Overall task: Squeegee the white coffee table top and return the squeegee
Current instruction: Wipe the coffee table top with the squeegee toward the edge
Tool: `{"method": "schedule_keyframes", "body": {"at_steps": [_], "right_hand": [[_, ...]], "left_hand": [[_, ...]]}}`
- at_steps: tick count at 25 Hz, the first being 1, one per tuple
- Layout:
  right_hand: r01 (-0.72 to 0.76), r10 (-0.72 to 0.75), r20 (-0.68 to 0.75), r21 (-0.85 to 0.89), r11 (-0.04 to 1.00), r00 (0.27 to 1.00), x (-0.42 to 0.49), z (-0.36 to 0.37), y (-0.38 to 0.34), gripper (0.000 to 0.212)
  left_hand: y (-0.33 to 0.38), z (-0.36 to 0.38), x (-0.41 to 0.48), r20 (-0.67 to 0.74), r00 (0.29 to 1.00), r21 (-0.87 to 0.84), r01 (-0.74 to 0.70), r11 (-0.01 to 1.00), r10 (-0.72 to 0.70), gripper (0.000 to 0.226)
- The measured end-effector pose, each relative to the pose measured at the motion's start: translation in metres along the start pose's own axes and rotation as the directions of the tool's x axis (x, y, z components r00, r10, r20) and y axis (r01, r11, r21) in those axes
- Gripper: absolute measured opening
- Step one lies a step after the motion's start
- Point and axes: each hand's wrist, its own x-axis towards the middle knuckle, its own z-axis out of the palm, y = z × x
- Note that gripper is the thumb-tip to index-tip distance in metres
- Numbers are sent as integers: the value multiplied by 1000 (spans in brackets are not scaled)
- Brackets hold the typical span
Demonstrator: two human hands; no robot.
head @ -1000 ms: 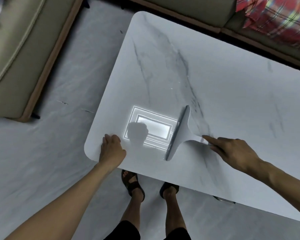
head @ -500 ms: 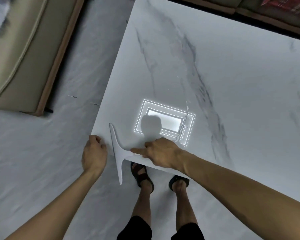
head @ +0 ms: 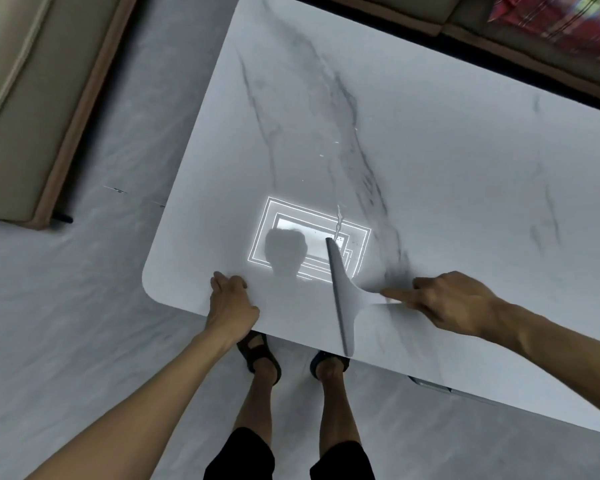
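Note:
A white T-shaped squeegee (head: 342,292) lies blade-down on the white marble coffee table (head: 447,174), close to the near edge, its blade running from near to far. My right hand (head: 444,303) grips its handle from the right, index finger stretched along it. My left hand (head: 231,299) rests on the table's near edge, left of the squeegee, fingers on the top. A thin streak of water (head: 338,220) shows just beyond the blade's far tip.
A beige sofa (head: 32,98) stands on the left across a strip of grey floor. Another sofa with a red plaid cloth (head: 561,26) runs along the table's far side. My legs and sandals (head: 260,351) stand at the near edge.
My right hand has carried the squeegee from the table's near left corner back to the right, onto the top. My left hand has shifted right along the edge.

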Motion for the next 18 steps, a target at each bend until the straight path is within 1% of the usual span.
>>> {"method": "schedule_keyframes", "body": {"at_steps": [2,3,4,5,6,8,10,12,15,18], "right_hand": [[-17,14,-88,-34,999,996,-14,0,7,59],[-14,9,-131,-34,999,991,-17,-3,6,57],[3,-6,-150,-14,1000,989,-16,-8,2,54],[37,-35,-137,17,999,990,-10,-14,-7,50],[88,-81,-106,59,994,991,0,-18,-19,46],[202,-199,-43,91,975,979,30,-21,-55,43],[309,-309,-3,56,949,951,60,-18,-91,42],[364,-364,8,6,931,931,81,-13,-111,43],[342,-342,-7,10,940,940,85,-9,-97,44],[265,-265,-7,41,963,964,65,-11,-53,46]], "left_hand": [[2,0,4,93,995,116,16,993,-27,44],[2,-1,6,115,993,136,21,990,-37,42],[3,-4,7,117,992,130,24,991,-39,39],[3,-6,7,100,994,101,23,995,-34,35],[2,-8,5,60,998,64,18,998,-22,33],[-4,-12,-1,-76,997,33,-23,999,25,30],[-12,-13,-8,-212,974,85,-57,995,74,29],[-18,-12,-12,-275,956,114,-77,990,106,29],[-18,-8,-13,-270,957,102,-80,992,105,27],[-9,1,-15,-196,970,96,-124,988,141,26]]}}
